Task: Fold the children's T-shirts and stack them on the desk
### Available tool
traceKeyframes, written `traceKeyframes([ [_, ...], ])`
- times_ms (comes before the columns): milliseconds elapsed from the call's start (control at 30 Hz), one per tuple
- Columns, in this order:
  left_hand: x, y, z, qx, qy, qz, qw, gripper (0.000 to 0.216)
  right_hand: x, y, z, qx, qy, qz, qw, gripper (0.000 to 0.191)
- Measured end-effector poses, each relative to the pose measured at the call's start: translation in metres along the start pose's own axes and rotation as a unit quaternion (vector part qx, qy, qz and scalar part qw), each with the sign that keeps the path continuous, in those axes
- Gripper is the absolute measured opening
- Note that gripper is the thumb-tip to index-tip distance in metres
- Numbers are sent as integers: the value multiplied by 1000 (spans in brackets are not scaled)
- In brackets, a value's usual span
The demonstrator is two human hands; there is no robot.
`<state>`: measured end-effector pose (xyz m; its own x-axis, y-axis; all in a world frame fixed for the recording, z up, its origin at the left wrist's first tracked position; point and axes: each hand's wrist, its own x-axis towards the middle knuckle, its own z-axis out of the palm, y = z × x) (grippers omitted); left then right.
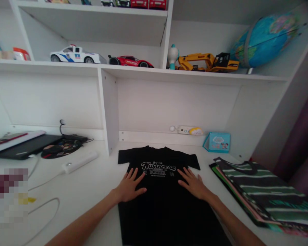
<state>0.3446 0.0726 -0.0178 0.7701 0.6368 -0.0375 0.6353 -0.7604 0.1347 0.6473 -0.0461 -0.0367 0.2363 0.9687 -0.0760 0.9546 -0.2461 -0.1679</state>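
Observation:
A black T-shirt point(164, 208) with white lettering across its chest lies spread flat on the white desk, collar toward the back panel. Both short sleeves stick out to the sides, and its lower end runs out of the bottom of the view. My left hand point(130, 187) rests flat on the left side of the shirt, fingers spread beside the print. On the opposite side my right hand point(193, 184) lies palm down with its fingers apart, just right of the lettering. Neither hand grasps the cloth.
At the right lies a stack of clothes point(267, 194), a green striped shirt on top. A blue desk calendar point(218, 142) and a power strip point(186, 130) are at the back. Leftward are a white bar-shaped device point(80, 162), cables and a laptop point(25, 148). Toys stand on the shelf point(133, 71) above.

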Motion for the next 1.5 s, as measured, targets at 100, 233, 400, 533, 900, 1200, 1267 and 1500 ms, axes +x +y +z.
traceKeyframes([
  [100, -11, 2, -9, 10, -15, -33, 999, 71, -2, -6, -13, -28, 23, 54, 998, 64],
  [233, -22, -3, -10, 5, -15, -74, 997, 66, -39, -46, -18, 42, 2, -59, 997, 62],
  [400, -13, -7, -2, 32, 1, -92, 995, 62, -83, -83, -1, 103, -68, -169, 978, 61],
  [533, -4, 3, -5, 8, 3, -114, 993, 60, -80, -84, 6, 94, -32, -143, 985, 60],
  [900, -51, 11, -20, -202, 49, -30, 978, 39, -78, -85, 5, 81, -27, -138, 987, 60],
  [1200, -82, 4, -42, -386, -29, -41, 921, 39, -78, -84, 5, 98, -30, -142, 985, 60],
  [1267, -82, -3, -45, -369, -38, -53, 927, 43, -79, -84, 5, 102, -33, -141, 984, 59],
  [1500, -57, -2, -51, -153, 30, -15, 988, 33, -83, -85, 1, 115, -52, -146, 981, 60],
])
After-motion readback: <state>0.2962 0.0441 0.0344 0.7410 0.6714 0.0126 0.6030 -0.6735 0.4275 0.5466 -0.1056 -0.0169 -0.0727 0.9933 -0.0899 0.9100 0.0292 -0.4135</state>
